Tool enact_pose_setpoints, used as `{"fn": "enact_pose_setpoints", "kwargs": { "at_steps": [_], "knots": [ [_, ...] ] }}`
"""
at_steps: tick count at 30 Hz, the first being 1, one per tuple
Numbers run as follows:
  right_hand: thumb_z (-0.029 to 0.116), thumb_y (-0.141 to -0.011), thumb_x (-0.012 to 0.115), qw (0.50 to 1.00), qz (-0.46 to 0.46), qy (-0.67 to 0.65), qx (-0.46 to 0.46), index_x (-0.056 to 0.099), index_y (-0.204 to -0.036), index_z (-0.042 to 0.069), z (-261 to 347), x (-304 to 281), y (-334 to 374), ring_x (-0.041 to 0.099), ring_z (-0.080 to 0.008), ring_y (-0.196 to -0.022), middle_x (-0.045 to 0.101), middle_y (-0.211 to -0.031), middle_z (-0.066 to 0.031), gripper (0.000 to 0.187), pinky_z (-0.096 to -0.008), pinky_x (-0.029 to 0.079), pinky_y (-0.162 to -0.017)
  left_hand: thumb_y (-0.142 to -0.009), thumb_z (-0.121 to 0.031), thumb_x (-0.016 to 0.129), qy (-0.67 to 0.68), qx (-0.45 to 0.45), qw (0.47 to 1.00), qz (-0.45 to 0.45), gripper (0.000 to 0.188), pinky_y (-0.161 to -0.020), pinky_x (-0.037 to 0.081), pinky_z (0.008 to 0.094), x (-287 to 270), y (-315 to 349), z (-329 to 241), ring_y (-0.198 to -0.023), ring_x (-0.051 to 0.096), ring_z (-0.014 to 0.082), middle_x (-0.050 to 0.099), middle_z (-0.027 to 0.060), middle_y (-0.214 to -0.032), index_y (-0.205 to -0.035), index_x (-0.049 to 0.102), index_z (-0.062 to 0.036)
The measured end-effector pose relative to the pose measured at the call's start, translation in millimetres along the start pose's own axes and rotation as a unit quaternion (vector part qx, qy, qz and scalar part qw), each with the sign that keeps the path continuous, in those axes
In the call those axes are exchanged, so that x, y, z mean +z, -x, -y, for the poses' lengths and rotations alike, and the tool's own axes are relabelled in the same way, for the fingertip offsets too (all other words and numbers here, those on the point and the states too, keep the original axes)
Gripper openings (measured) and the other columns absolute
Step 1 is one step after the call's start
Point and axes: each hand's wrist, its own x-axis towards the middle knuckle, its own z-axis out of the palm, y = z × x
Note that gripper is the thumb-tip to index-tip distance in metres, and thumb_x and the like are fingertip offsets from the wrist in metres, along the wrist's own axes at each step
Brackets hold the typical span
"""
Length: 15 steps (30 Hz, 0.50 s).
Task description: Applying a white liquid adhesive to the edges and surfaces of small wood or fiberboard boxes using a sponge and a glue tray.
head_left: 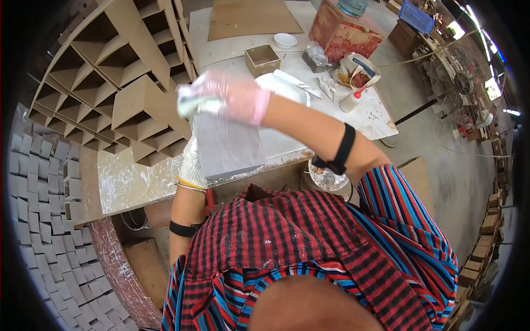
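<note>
A grey box [231,151] with a smooth flat face stands at the table's front edge. My left hand [191,163], in a white knitted glove, is pressed along the box's left side and grips it, its fingertips partly hidden. Across the box's far upper edge is my right hand [234,96], in a pink and white glove, smeared by motion. Its fingers are closed on a pale greenish-white cloth [190,103], whose exact shape is blurred. Behind the right wrist lies a white round plate [281,87] with a white flat-bladed tool [297,84] across it.
To the left stands a large brown compartmented board frame [102,66] with a loose open box [144,110]. Beyond are a small open box [262,59], a white bowl [285,40], a red-topped bottle [353,100] and a red crate [345,33]. A fan [455,77] stands right; a bucket [328,175] sits below the table edge.
</note>
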Motion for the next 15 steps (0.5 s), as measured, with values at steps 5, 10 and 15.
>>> {"fn": "enact_pose_setpoints", "kwargs": {
  "at_steps": [5, 10, 15],
  "knots": [
    [0.014, -0.078, 0.064, 0.991, -0.057, -0.08, 0.093, 0.057, -0.117, 0.017, 34, 0, 8, 0.058, -0.0253, -0.09, 0.06, -0.103, -0.0061, 0.041, -0.0316, 0.047, -0.08, -0.097, -0.027, 0.03, 0.095, 0.018, 0.995, 0.025, 0.041, -0.092, 0.044, 0.0363, -12, 11, -3, -0.108, 0.052, 0.0255, 0.05, 0.0121, -0.124, -0.127, 0.041, -0.0026],
    [0.016, -0.076, 0.067, 0.994, 0.103, 0.0, 0.028, 0.056, -0.118, 0.017, 50, 0, 32, 0.057, -0.0264, -0.086, 0.06, -0.097, -0.0066, 0.044, -0.0326, 0.046, -0.08, -0.096, -0.026, 0.031, 0.105, 0.033, 0.989, 0.102, 0.04, -0.092, 0.044, 0.0363, -17, 3, 0, -0.108, 0.053, 0.0258, 0.051, 0.0126, -0.123, -0.126, 0.042, -0.0023],
    [0.024, -0.077, 0.066, 0.948, -0.085, 0.052, 0.302, 0.056, -0.119, 0.017, -41, -11, 61, 0.057, -0.0256, -0.094, 0.059, -0.103, -0.0092, 0.043, -0.0333, 0.045, -0.084, -0.096, -0.024, 0.031, 0.132, 0.027, 0.976, 0.173, 0.039, -0.093, 0.043, 0.0362, -22, 9, 6, -0.107, 0.053, 0.026, 0.052, 0.013, -0.122, -0.126, 0.043, -0.0021]
  ]
}}
